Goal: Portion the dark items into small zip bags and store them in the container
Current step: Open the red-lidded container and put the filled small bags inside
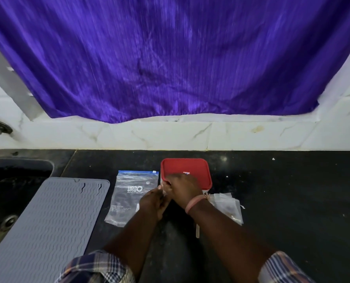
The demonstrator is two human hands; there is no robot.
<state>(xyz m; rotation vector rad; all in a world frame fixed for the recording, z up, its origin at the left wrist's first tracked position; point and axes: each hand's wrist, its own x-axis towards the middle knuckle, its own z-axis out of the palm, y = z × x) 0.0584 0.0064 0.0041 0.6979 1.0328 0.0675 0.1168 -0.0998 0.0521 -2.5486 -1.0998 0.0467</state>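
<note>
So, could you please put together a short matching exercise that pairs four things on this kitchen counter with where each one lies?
Things:
1. grey ridged mat
2. large printed zip bag
3. red-lidded container
4. small clear bags

Places:
A. just right of the right wrist
B. far left, partly over the sink
C. behind the two hands, nearest the tiled wall
D. flat between the mat and the container

Pairs: 1-B, 2-D, 3-C, 4-A

Both hands (168,193) at red-lidded container (192,167)
</note>
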